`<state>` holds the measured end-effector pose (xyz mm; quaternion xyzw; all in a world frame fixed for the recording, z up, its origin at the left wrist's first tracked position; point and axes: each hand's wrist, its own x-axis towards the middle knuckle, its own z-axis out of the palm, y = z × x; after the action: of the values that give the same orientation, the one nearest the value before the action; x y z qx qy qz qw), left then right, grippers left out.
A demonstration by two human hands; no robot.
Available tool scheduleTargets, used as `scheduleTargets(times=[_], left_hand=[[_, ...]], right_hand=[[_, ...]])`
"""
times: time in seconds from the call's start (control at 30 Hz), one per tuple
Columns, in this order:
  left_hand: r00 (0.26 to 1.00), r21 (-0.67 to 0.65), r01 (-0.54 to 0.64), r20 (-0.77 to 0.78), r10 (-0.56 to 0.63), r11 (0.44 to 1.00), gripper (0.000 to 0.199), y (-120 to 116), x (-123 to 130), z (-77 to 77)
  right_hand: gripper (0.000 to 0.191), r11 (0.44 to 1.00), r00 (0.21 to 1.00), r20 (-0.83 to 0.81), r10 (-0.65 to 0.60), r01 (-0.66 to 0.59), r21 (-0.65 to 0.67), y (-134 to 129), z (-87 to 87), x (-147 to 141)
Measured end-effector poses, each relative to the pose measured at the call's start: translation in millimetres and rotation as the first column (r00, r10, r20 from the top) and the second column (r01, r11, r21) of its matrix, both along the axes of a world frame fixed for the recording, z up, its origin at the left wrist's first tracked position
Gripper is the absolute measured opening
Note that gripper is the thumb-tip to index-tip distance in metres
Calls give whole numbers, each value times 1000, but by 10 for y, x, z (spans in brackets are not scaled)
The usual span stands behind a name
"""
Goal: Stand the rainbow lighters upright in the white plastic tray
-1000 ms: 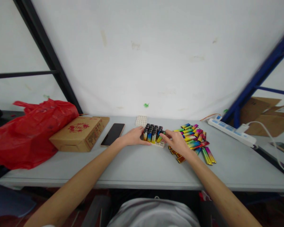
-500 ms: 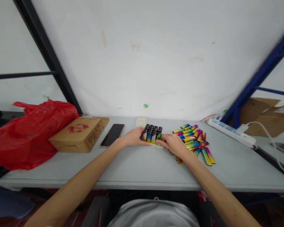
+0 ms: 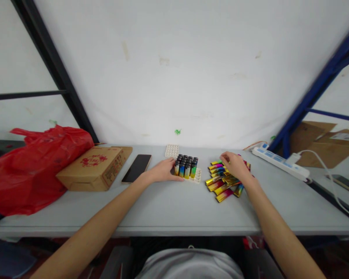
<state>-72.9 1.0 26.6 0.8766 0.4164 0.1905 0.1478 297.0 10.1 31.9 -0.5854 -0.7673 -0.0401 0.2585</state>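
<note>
Black-topped lighters (image 3: 187, 170) with multicoloured bodies stand upright, packed in rows in a cream pocketed tray (image 3: 197, 176). My left hand (image 3: 165, 170) is curled around the left side of the group, thumb in front and fingers behind. To the right lies a loose pile of shiny gold and rainbow flat strips (image 3: 216, 182); whether they are sleeves or whole lighters I cannot tell. My right hand (image 3: 235, 164) is over the back of this pile, fingers bent together. What is between them, if anything, is hidden.
A second cream tray (image 3: 172, 150) lies by the wall. Left of my arm are a dark phone (image 3: 137, 168), a brown cardboard box (image 3: 90, 166) and a red plastic bag (image 3: 43, 166). A white power strip (image 3: 280, 163) with a plugged-in cable sits at the right.
My right hand has left the right side of the lighters and moved right onto the pile. The tray's right-hand pockets now show, and the pile is differently spread. My left hand stays put.
</note>
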Motion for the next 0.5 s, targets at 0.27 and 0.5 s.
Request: scheduleTargets(times=[0.27, 0.5], left_hand=[[1000, -1, 25, 17, -25, 1000, 71, 15, -6, -19], [997, -11, 26, 69, -26, 1000, 74, 33, -11, -58]], right_hand=[[43, 987, 972, 233, -27, 63, -149, 599, 17, 474], [40, 960, 957, 275, 93, -13, -278, 757, 35, 511]])
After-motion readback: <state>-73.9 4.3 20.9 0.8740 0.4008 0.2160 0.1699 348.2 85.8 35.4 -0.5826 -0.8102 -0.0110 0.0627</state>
